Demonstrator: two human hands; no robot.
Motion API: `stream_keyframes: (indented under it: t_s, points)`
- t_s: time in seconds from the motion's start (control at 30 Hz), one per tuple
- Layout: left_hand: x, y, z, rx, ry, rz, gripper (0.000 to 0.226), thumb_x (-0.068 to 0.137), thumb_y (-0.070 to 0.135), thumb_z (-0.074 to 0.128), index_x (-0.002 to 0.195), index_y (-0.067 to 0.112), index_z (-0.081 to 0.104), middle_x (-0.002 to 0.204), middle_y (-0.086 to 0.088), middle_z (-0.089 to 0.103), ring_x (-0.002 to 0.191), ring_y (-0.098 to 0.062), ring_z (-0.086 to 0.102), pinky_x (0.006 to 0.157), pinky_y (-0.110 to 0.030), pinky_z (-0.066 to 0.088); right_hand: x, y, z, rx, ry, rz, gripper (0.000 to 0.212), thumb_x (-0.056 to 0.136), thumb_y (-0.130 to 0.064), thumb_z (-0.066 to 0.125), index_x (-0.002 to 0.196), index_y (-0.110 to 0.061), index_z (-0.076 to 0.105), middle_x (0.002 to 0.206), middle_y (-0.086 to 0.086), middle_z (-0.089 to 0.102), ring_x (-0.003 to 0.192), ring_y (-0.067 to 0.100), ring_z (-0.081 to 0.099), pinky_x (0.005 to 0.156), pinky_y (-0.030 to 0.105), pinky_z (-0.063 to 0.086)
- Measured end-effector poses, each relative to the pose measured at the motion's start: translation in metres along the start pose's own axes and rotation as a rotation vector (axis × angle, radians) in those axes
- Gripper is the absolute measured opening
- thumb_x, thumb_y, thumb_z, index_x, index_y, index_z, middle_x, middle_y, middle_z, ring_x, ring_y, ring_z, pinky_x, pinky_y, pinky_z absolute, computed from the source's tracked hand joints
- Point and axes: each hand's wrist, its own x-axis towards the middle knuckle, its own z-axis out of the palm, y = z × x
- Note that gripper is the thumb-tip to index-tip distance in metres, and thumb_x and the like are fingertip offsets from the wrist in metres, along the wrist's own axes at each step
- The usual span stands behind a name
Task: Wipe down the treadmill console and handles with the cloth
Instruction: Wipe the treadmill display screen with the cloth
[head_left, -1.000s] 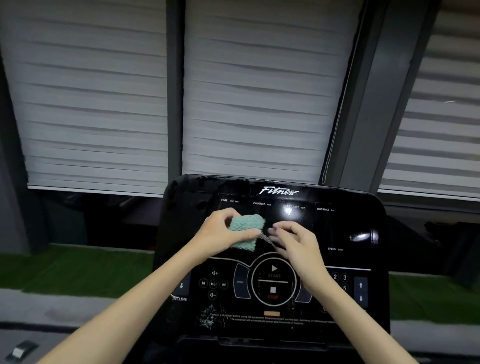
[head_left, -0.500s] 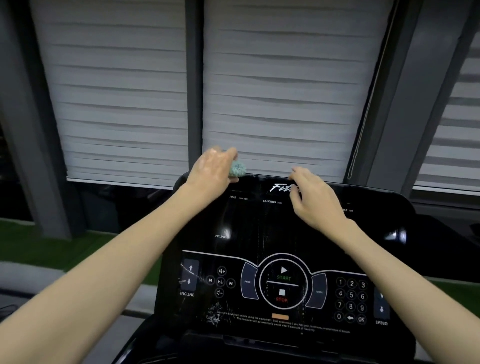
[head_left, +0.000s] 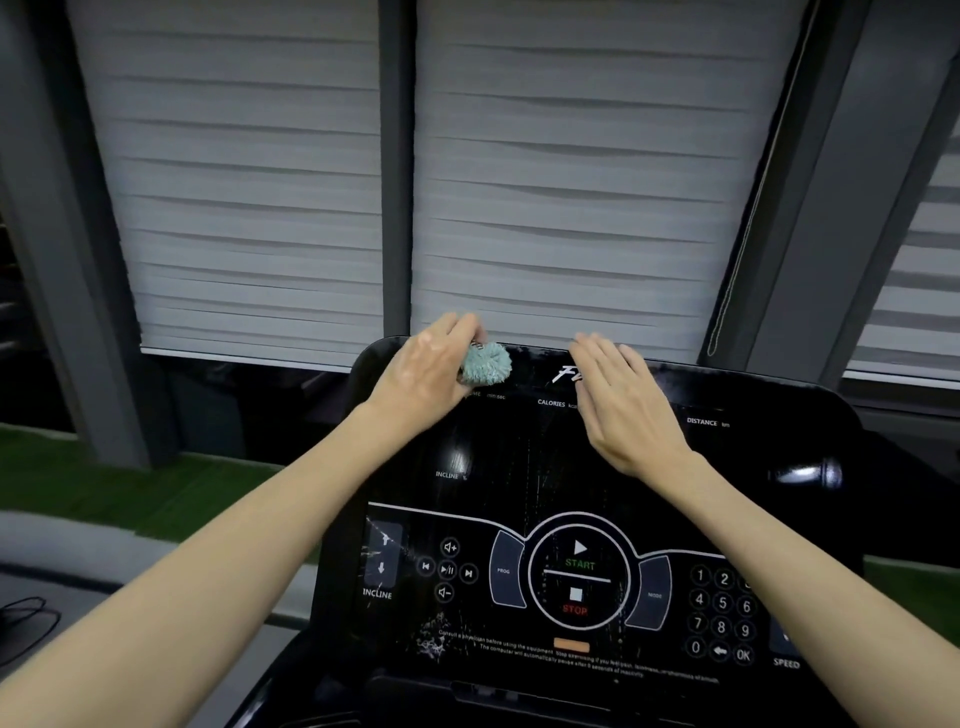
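Head view. Black treadmill console (head_left: 519, 467) tilted up toward the person, slatted blinds (head_left: 249, 208) behind it.

Left hand (head_left: 426, 374) at the console's 11 o'clock, right on the top rim. Its fingers are curled round a bunched teal cloth (head_left: 485, 365), which pokes out on the thumb side and touches the rim. Bunched small, likely to work along the narrow edge.

Right hand (head_left: 623, 400) at 12 o'clock, fingers straight and close together, laid flat over the logo. It holds nothing; probably steadying the panel.

Hard to make out:
- The logo is half covered by the right hand.
- The keypad (head_left: 722, 613) at 4 o'clock is cut by the right forearm.
- Handles not clearly seen; a glossy shape (head_left: 805, 473) at 3 o'clock may be one.
- White streaks near the INCLINE buttons (head_left: 382, 553): scratches or grime, can't say.
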Motion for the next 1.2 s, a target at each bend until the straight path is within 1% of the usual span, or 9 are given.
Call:
stream_keyframes:
  t_s: [0.1, 0.23, 0.37, 0.5, 0.6, 0.7, 0.93, 1.1, 1.2]
  points:
    - [0.005, -0.003, 0.002, -0.015, 0.000, 0.053, 0.037, 0.068, 0.000, 0.081, 0.100, 0.006, 0.064, 0.093, -0.011, 0.058, 0.076, -0.035, 0.062, 0.065, -0.043, 0.054, 0.001, 0.001, 0.002, 0.021, 0.038, -0.022, 0.041, 0.094, -0.013, 0.038, 0.131, 0.003, 0.049, 0.131, 0.016, 0.054, 0.122, 0.034, 0.049, 0.105, 0.041, 0.033]
    - [-0.012, -0.003, 0.017, 0.001, -0.067, 0.273, 0.053, 0.060, -0.018, 0.072, 0.106, 0.006, 0.060, 0.093, -0.015, 0.060, 0.080, -0.034, 0.062, 0.064, -0.043, 0.057, -0.001, 0.001, 0.002, 0.040, 0.104, -0.052, 0.040, 0.093, -0.010, 0.041, 0.130, 0.004, 0.049, 0.128, 0.016, 0.055, 0.118, 0.033, 0.049, 0.103, 0.039, 0.032]
    - [-0.062, -0.012, 0.034, 0.011, -0.076, 0.397, 0.040, 0.087, 0.007, 0.059, 0.126, 0.007, 0.048, 0.109, -0.015, 0.060, 0.095, -0.029, 0.063, 0.076, -0.040, 0.060, -0.002, 0.000, 0.006, 0.024, 0.130, -0.052, 0.040, 0.093, -0.010, 0.041, 0.130, 0.004, 0.049, 0.128, 0.017, 0.055, 0.118, 0.033, 0.049, 0.104, 0.040, 0.033]
    - [-0.090, -0.011, 0.034, 0.061, -0.089, 0.481, 0.028, 0.095, 0.014, 0.046, 0.115, 0.001, 0.061, 0.097, -0.012, 0.062, 0.079, -0.023, 0.060, 0.069, -0.035, 0.056, -0.002, -0.001, 0.006, 0.018, 0.158, -0.059, 0.039, 0.093, -0.009, 0.041, 0.129, 0.005, 0.049, 0.125, 0.017, 0.055, 0.115, 0.034, 0.049, 0.102, 0.042, 0.034]
    - [-0.072, -0.006, 0.028, 0.095, -0.036, 0.486, 0.021, 0.084, 0.009, 0.062, 0.104, 0.001, 0.065, 0.102, -0.015, 0.059, 0.085, -0.026, 0.058, 0.071, -0.039, 0.052, -0.001, -0.001, 0.006, 0.015, 0.171, -0.059, 0.038, 0.093, -0.008, 0.041, 0.128, 0.005, 0.049, 0.124, 0.017, 0.055, 0.112, 0.034, 0.050, 0.101, 0.042, 0.035]
    - [-0.048, -0.006, 0.025, 0.079, -0.003, 0.432, 0.035, 0.066, -0.003, 0.078, 0.098, -0.001, 0.065, 0.108, -0.019, 0.061, 0.097, -0.034, 0.060, 0.085, -0.039, 0.051, -0.001, -0.001, 0.007, 0.019, 0.175, -0.056, 0.038, 0.092, -0.008, 0.041, 0.127, 0.005, 0.050, 0.122, 0.017, 0.056, 0.110, 0.034, 0.050, 0.100, 0.042, 0.035]
    - [-0.027, -0.007, 0.024, -0.058, 0.085, 0.337, 0.030, 0.070, -0.015, 0.068, 0.098, -0.003, 0.067, 0.103, -0.016, 0.064, 0.096, -0.032, 0.060, 0.092, -0.029, 0.045, -0.002, -0.002, 0.007, 0.003, 0.162, -0.053, 0.039, 0.093, -0.009, 0.039, 0.128, 0.005, 0.047, 0.124, 0.018, 0.054, 0.110, 0.037, 0.050, 0.100, 0.044, 0.035]
    - [-0.114, -0.008, 0.043, -0.125, -0.039, 0.395, 0.035, 0.071, -0.010, 0.072, 0.104, -0.002, 0.066, 0.108, -0.016, 0.064, 0.096, -0.031, 0.062, 0.089, -0.035, 0.051, -0.003, -0.004, 0.007, -0.005, 0.172, -0.054, 0.039, 0.093, -0.008, 0.038, 0.128, 0.006, 0.047, 0.122, 0.019, 0.054, 0.107, 0.037, 0.050, 0.099, 0.043, 0.035]
    - [-0.161, -0.010, 0.052, -0.156, -0.147, 0.453, 0.036, 0.074, -0.007, 0.066, 0.109, 0.004, 0.062, 0.112, -0.011, 0.060, 0.096, -0.027, 0.060, 0.077, -0.036, 0.056, -0.001, -0.004, 0.006, 0.005, 0.183, -0.056, 0.038, 0.092, -0.007, 0.038, 0.127, 0.005, 0.047, 0.120, 0.019, 0.054, 0.105, 0.037, 0.049, 0.098, 0.044, 0.036]
